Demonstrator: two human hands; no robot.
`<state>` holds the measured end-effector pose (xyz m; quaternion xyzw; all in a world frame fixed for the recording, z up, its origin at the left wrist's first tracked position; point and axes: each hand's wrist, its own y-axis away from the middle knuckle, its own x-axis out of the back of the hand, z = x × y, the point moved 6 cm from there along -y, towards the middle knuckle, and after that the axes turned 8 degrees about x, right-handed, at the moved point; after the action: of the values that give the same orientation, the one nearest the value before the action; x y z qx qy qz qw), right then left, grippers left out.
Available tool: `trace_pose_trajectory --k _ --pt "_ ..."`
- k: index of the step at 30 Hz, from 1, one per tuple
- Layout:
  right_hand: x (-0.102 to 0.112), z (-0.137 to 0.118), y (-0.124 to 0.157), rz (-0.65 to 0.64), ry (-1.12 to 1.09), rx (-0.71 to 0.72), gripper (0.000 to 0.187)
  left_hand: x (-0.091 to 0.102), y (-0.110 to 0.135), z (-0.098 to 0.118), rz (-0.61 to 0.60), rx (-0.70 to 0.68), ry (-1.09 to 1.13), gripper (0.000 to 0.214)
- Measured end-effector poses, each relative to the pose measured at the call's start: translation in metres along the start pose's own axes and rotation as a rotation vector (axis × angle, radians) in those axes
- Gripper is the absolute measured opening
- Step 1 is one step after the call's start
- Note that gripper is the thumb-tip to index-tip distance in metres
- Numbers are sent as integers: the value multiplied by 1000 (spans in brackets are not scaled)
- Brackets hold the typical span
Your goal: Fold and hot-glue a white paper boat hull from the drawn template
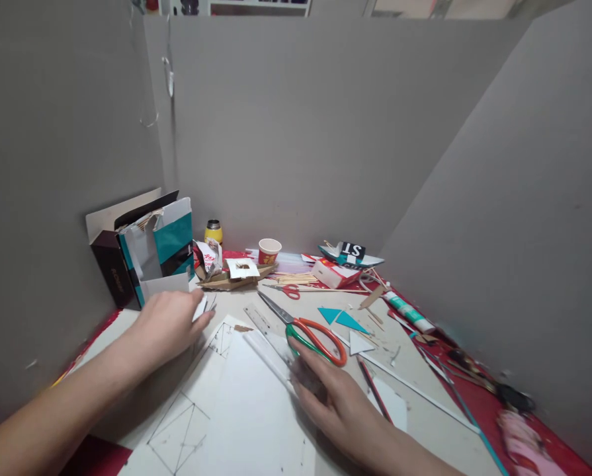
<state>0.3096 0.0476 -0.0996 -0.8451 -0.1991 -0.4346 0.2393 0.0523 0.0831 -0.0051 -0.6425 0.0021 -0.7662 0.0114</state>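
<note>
My left hand [169, 324] is closed, thumb and fingers pinching a small white piece of card [202, 308] near the teal box. My right hand [333, 400] curls around the near end of a long pale strip [266, 356] above a white sheet [249, 410]. Its fingertips lie close by the green handle of the scissors [296, 330], which have one orange and one green handle and point away. Under their blades a ruler [256, 318] lies flat. Drawn triangle shapes mark the paper [179, 430] at left. Blur hides the right grip's details.
A teal and black box [172, 238] stands at left. Behind are a yellow jar [213, 231], a paper cup [270, 251], a cardboard boat [233, 281] and small red scissors [290, 291]. Right are teal triangles [351, 322], a pencil [375, 390] and a glue tube [409, 312].
</note>
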Motion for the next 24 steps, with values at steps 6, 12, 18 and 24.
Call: trace_pose_trajectory --k 6,12,18,24 --pt "2 -2 -1 14 -1 17 59 -19 -30 -41 -113 67 -166 41" --pt "2 -3 -2 1 31 43 59 -38 -40 -47 -202 43 -185 48" --pt "1 -1 -2 -10 25 36 60 -40 -38 -44 -214 73 -198 34" --pt "2 -5 -2 -34 1 10 61 -36 -39 -48 -200 63 -111 29"
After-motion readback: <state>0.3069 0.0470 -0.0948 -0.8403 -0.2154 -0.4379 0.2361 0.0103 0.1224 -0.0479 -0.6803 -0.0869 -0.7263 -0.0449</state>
